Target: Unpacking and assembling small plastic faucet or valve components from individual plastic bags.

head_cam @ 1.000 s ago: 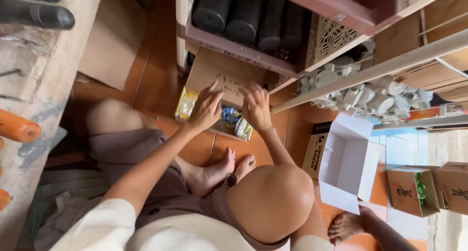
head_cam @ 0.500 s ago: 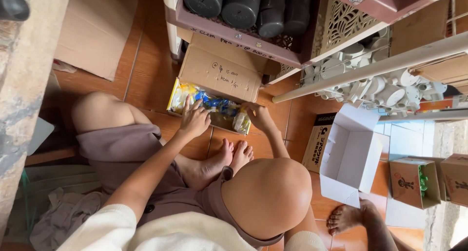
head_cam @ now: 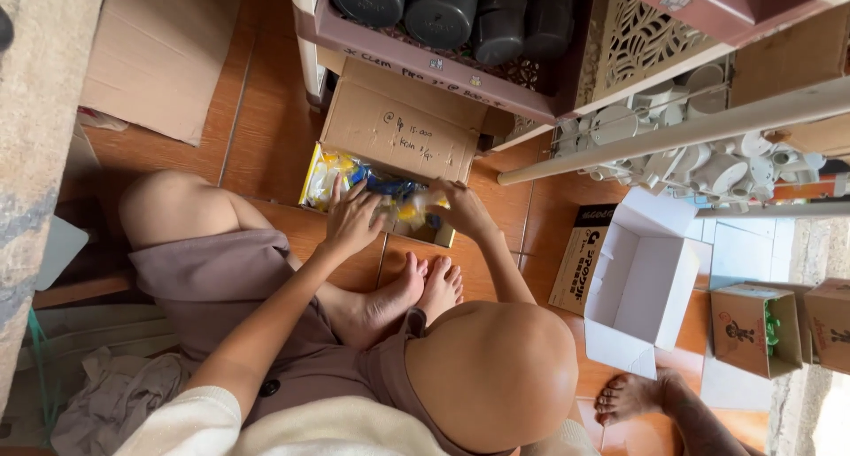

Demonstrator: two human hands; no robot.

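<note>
I sit on a wooden floor with my knees bent and my feet together. In front of me lies an open brown cardboard box [head_cam: 398,137] with its flap folded back, filled with yellow and blue plastic packets [head_cam: 332,174]. My left hand [head_cam: 352,221] rests palm down on the packets inside the box, fingers spread. My right hand [head_cam: 460,206] grips a clear yellowish packet [head_cam: 414,210] at the box's right side.
A pink crate [head_cam: 425,62] with dark round containers stands behind the box. An open white carton [head_cam: 642,283] and small brown boxes [head_cam: 753,328] lie to the right, next to another person's bare foot [head_cam: 633,394]. White plastic fittings [head_cam: 699,146] fill a shelf. Flat cardboard [head_cam: 155,53] lies left.
The box flap has been folded back, exposing the packets. Both hands moved from the flap down into the box; my right hand has closed on a packet.
</note>
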